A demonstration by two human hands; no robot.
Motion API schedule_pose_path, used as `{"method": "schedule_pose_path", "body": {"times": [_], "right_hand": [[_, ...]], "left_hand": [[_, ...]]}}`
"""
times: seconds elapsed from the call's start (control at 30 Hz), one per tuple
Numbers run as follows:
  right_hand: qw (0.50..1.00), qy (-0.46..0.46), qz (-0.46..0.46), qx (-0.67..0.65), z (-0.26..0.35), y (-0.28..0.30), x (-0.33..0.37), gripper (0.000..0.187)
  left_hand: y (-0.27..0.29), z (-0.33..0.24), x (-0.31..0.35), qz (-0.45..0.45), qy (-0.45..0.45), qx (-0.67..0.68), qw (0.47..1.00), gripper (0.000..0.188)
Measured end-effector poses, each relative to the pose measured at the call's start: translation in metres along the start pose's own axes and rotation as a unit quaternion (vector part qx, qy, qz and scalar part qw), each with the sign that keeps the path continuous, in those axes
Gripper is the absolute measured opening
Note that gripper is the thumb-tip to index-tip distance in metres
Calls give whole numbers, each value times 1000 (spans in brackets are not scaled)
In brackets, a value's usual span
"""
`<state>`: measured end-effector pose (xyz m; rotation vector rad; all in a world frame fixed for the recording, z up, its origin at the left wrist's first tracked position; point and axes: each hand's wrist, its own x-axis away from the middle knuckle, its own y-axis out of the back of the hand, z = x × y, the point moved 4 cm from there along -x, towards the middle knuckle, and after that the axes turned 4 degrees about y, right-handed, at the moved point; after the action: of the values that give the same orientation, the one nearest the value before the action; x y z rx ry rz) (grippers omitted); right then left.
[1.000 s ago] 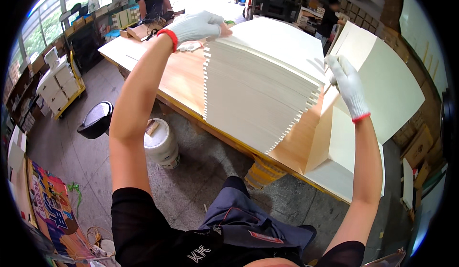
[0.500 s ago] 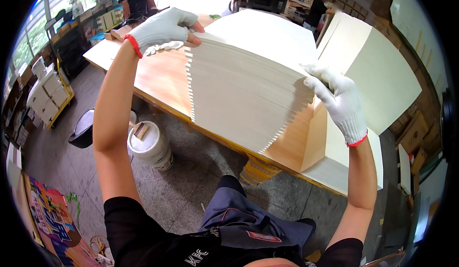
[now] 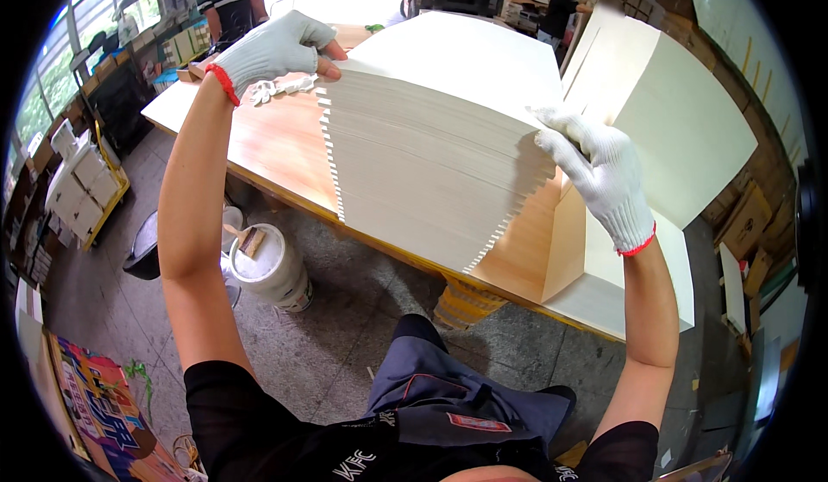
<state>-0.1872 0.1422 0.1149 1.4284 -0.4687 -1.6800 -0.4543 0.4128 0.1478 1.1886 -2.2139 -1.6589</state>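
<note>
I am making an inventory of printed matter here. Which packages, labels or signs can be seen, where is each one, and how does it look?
Printed poster or flat carton: on the floor at lower left, rectangular, blue, red and yellow.
Brown cardboard boxes: by the right wall, flat and stacked.
Pale boxes: on a yellow cart at left, cube-like, off-white.
White bucket: on the floor under the wooden table, round, no label visible.
Small red patch: on the person's dark apron, rectangular.

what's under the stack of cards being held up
Under the card stack, held by the left hand and right hand, lies the wooden table. The tabletop right beneath the stack is covered.
</note>
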Motion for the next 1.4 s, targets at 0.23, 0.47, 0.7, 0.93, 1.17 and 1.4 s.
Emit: {"method": "schedule_pose_path", "body": {"times": [0.23, 0.47, 0.7, 0.93, 1.17, 1.4], "right_hand": [[1000, 8, -6, -14, -3, -1, 2, 32], [990, 116, -48, 68, -15, -9, 4, 37], [978, 132, -109, 120, -17, 25, 87, 43], [853, -235, -76, 460, -198, 116, 304, 55], [824, -477, -91, 293, -213, 188, 406, 55], [876, -387, -59, 280, -207, 212, 360, 44]], "left_hand": [[-1, 1, 3, 15, -13, 51, 998, 28], [5, -7, 0, 84, 0, 18, 996, 25], [4, -146, 41, -328, -185, -54, 925, 35], [-145, -289, 65, -107, -482, -23, 870, 34], [-314, -418, 39, 103, -541, 62, 832, 32], [-415, -516, -8, 320, -338, 154, 871, 37]]}}
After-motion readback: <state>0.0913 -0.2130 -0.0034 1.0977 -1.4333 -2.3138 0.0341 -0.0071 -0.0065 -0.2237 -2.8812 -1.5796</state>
